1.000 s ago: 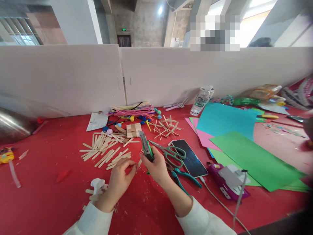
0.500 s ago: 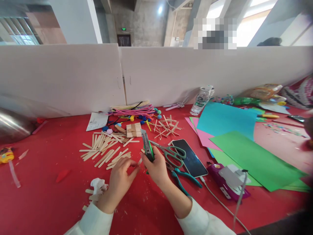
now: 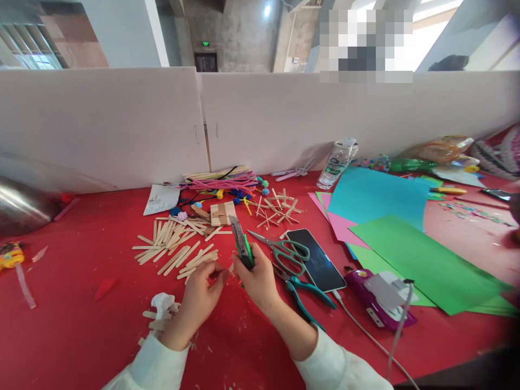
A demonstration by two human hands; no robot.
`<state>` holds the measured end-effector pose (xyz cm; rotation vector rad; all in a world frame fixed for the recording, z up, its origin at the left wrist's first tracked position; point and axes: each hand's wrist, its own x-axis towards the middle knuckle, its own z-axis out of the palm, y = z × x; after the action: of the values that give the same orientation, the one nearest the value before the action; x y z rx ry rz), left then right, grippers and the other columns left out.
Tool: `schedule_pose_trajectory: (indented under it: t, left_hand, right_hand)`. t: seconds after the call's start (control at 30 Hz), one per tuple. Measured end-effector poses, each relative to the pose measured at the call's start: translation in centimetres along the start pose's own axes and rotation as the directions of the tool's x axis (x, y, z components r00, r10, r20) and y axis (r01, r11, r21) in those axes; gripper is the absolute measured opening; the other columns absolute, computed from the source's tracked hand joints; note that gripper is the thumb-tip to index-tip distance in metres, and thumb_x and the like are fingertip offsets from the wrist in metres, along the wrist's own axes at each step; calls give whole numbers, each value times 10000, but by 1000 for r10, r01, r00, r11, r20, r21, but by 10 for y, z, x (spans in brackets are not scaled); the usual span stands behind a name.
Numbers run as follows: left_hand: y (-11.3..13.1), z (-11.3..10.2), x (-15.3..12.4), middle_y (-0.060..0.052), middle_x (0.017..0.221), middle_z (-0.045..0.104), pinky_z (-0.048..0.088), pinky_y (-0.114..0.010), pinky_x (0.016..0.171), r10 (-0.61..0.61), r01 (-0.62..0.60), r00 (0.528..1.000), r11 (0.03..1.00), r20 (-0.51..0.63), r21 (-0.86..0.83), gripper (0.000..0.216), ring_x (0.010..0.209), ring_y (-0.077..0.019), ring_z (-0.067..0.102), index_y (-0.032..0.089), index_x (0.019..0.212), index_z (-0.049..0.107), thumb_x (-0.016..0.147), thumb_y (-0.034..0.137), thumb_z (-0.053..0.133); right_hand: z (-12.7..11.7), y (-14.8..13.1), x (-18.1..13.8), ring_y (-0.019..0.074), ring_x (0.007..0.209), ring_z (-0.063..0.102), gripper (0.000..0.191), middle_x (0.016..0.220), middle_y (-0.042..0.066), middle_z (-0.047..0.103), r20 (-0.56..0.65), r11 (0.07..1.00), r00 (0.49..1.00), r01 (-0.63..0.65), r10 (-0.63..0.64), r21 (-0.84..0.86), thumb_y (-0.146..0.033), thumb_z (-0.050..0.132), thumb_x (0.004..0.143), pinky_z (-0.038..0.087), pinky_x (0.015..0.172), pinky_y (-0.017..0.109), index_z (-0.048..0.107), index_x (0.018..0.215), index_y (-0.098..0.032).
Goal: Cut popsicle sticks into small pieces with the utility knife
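My right hand grips a green and black utility knife, its blade end pointing up and away from me. My left hand pinches a small piece of wooden stick against the red table, just left of the knife hand. The two hands almost touch. A spread of wooden craft sticks lies just beyond my left hand. Both wrists wear white sleeves.
Green-handled scissors, teal pliers, a phone and a purple glue gun lie to the right. Coloured paper sheets, a water bottle, pipe cleaners, a stick raft and white dividers sit farther back.
Both hands stay in nearly the same place. The knife has tilted slightly and the view has shifted a little downward.
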<state>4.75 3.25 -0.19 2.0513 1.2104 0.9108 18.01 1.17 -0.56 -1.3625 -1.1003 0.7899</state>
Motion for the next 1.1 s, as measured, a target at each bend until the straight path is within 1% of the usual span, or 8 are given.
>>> schedule_pose_trajectory:
  t: [0.2,0.33,0.4,0.57,0.77,0.9,1.0,1.1]
  left_hand:
    - [4,-3,0,-21,661,556,410,-259,601,95,-79,992,983,-88,166,185,655,-170,542,206,657,473,824,259,412]
    - [5,-7,0,-3,587,508,387,-247,547,96,-71,989,977,-117,201,276,574,-156,506,214,596,418,860,275,368]
    - [5,-7,0,-2,590,517,395,-246,560,97,-79,991,979,-89,188,294,584,-155,515,209,589,432,864,308,400]
    - [4,-4,0,-32,815,605,441,-263,697,158,-153,986,984,-47,95,78,772,-165,570,195,800,550,822,259,512]
    - [3,-2,0,-14,737,580,444,-265,658,168,-162,984,982,-57,94,90,723,-160,564,195,719,535,800,188,497]
    - [6,-1,-1,-12,706,548,435,-260,630,188,-179,980,976,-64,121,100,689,-158,543,194,685,491,773,151,473]
    - [7,-1,-2,-12,724,533,430,-255,638,198,-190,977,976,-75,108,91,702,-156,531,196,706,465,789,163,449]
    - [7,-4,-2,-3,707,495,420,-246,624,158,-153,982,987,-100,56,142,671,-145,505,199,715,433,849,206,387]
  right_hand:
    - [-3,-4,5,98,400,433,138,460,-97,439,2,987,996,-93,94,134,-297,541,743,349,384,197,430,751,-215]
    - [-6,-6,8,90,391,418,154,464,-101,432,-29,985,996,-77,83,156,-296,556,743,343,389,199,424,730,-216]
    - [-7,-6,9,86,394,405,165,473,-101,425,-41,985,996,-66,73,160,-300,562,739,338,387,198,421,716,-217]
    - [-6,-6,7,90,416,427,152,492,-98,432,-38,986,997,-55,62,157,-290,556,741,353,403,198,424,723,-217]
    - [-4,-4,4,94,408,422,145,477,-102,427,-16,990,997,-68,70,120,-303,535,745,346,402,198,416,732,-220]
    - [-5,-1,2,87,456,415,131,530,-90,425,-31,1000,999,15,-15,18,-269,526,745,347,443,196,411,711,-217]
    - [-6,0,2,85,473,408,127,549,-85,424,-39,998,998,54,-54,-22,-251,519,748,347,457,195,405,705,-217]
    - [-8,-1,4,81,455,389,130,534,-91,404,-46,999,998,51,-51,-2,-258,522,750,338,443,193,405,714,-217]
